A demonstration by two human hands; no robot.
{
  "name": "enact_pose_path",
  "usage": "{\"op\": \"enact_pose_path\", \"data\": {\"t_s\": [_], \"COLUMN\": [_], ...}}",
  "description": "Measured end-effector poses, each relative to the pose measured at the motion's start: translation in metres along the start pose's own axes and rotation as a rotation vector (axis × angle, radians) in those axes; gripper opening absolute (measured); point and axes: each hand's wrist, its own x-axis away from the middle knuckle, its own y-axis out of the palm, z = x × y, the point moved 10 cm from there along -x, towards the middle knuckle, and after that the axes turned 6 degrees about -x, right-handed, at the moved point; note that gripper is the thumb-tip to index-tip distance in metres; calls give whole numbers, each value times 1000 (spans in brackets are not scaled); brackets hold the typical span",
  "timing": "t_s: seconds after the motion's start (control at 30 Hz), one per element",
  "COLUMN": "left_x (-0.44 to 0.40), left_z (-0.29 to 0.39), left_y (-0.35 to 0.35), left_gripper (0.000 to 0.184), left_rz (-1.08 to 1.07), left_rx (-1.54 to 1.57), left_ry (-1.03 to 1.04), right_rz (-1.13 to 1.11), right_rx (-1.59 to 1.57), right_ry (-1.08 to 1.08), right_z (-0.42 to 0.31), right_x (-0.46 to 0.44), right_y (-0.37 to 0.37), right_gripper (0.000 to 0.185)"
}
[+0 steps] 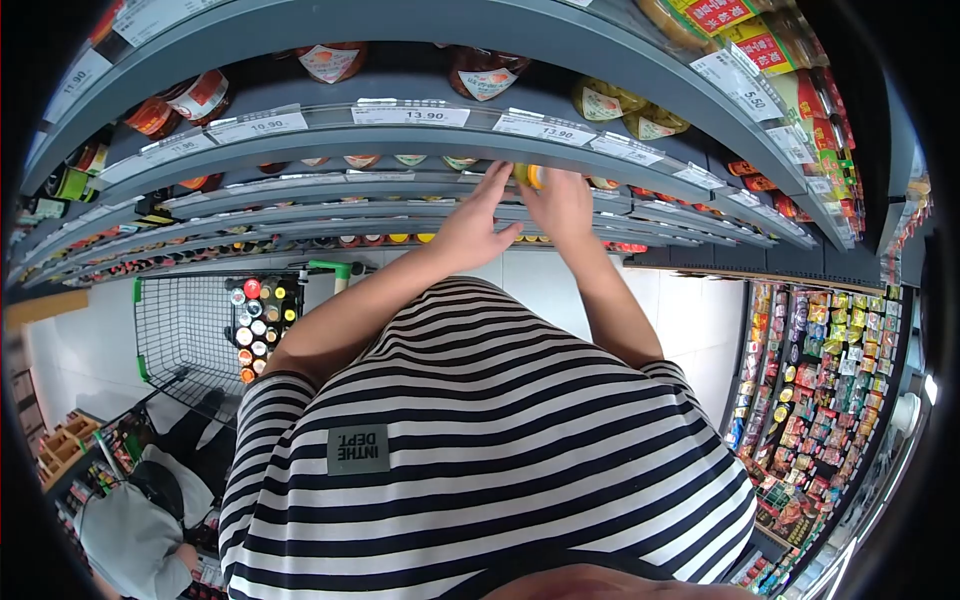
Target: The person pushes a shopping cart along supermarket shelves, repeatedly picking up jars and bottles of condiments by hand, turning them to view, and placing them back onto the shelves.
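Observation:
My right hand point(562, 208) reaches up to the shelf edge with its fingers closed around a small jar point(530, 176) with a yellow top, partly covered by the fingers. Close beside it on the left, my left hand point(478, 225) has its fingers stretched toward the shelf and its thumb spread apart. Its fingertips are near the jar and the shelf edge; whether they touch either I cannot tell. Just above both hands runs a grey shelf with price tags point(542, 127), carrying jars of red preserves point(485, 76) and jars of green pickles point(606, 100).
Behind my left arm stands a wire shopping cart point(185, 315) beside a group of bottles with coloured caps point(262, 325). A person in a light top point(135, 535) is at the lower left. On the right, a rack of packaged goods point(830, 380) lines the aisle.

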Motion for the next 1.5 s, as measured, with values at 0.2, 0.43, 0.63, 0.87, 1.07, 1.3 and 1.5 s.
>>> {"op": "enact_pose_path", "data": {"t_s": [0.2, 0.43, 0.63, 0.87, 1.07, 1.3, 1.5], "left_x": [4, 29, 74, 179, 190, 227, 233], "left_z": [-10, -16, -46, -130, -117, -175, -184], "left_y": [4, -8, -48, -77, -95, -69, -60], "left_gripper": [93, 84, 72, 59, 64, 67, 52], "left_rz": [-48, 24, 149, 533, 505, 274, 191], "left_rx": [119, 129, 174, 119, -356, -815, -915], "left_ry": [-163, -87, -272, -411, -471, -597, -626], "right_rz": [-191, -232, -227, -55, -63, -82, -78], "right_rx": [179, 262, 113, -69, 79, 243, 231], "right_ry": [-265, -234, -72, -83, -227, -354, -301], "right_z": [-7, -11, 14, -31, -52, -25, -6], "right_x": [-38, -37, -14, 5, -12, -30, -24], "right_y": [16, 18, 23, 6, 26, 17, 13], "right_gripper": [56, 46, 42, 39, 32, 28, 32]}}
